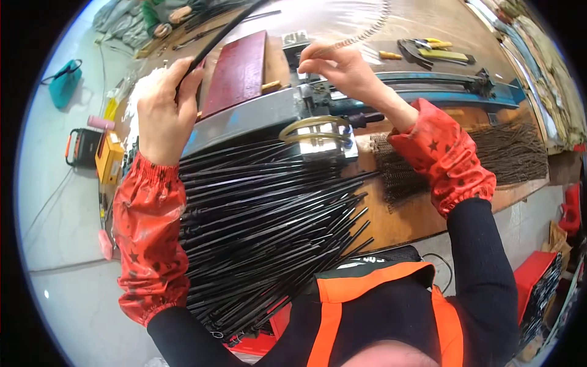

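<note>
My left hand is raised at the left, its fingers wrapped round a long black rod that slants up past the top edge. My right hand is pinched just above a metal fixture on a grey and blue bench machine. From its fingers a thin coiled spring curves up and away to the right. The tip of the pinch is hard to make out. Below both hands, many similar black rods lie heaped side by side. Red patterned sleeve covers sit on both forearms.
A dark red board leans beside the machine. Brown springs lie bundled at the right. Yellow-handled pliers rest behind the blue rail. A co-worker's hands show far left. A red bin stands lower right.
</note>
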`<action>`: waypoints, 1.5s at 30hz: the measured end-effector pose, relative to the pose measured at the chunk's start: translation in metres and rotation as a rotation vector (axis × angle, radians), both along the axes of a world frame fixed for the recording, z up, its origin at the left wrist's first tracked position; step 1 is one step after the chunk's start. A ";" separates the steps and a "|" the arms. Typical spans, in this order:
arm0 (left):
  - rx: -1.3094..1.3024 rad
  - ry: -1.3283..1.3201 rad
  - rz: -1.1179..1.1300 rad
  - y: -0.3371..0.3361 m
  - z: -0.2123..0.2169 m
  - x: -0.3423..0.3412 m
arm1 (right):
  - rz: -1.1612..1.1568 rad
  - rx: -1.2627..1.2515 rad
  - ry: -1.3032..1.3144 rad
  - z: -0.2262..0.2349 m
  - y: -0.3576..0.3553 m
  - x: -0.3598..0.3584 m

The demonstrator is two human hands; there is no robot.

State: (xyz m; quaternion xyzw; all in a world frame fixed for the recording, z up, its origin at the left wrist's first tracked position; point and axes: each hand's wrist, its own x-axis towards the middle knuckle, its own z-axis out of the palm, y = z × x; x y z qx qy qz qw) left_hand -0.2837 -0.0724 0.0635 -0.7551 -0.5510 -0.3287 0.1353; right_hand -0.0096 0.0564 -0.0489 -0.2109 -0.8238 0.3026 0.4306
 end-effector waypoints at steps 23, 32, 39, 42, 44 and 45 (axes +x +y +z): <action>-0.084 0.019 0.141 -0.034 -0.040 -0.048 | -0.066 0.284 -0.184 0.001 0.013 -0.019; -0.098 0.017 0.163 -0.032 -0.035 -0.053 | 0.048 0.495 -0.711 -0.008 0.012 -0.064; -0.208 0.111 0.116 -0.038 -0.044 -0.088 | -0.358 0.781 -0.438 -0.034 0.028 0.092; -0.327 0.101 0.028 -0.021 -0.064 -0.070 | -0.582 0.668 -0.575 -0.042 0.034 0.191; -0.359 0.232 -0.005 -0.004 -0.086 -0.049 | -0.656 0.660 -0.602 -0.031 0.029 0.222; -0.375 0.216 -0.012 0.007 -0.089 -0.027 | -0.650 0.649 -0.606 -0.029 0.028 0.227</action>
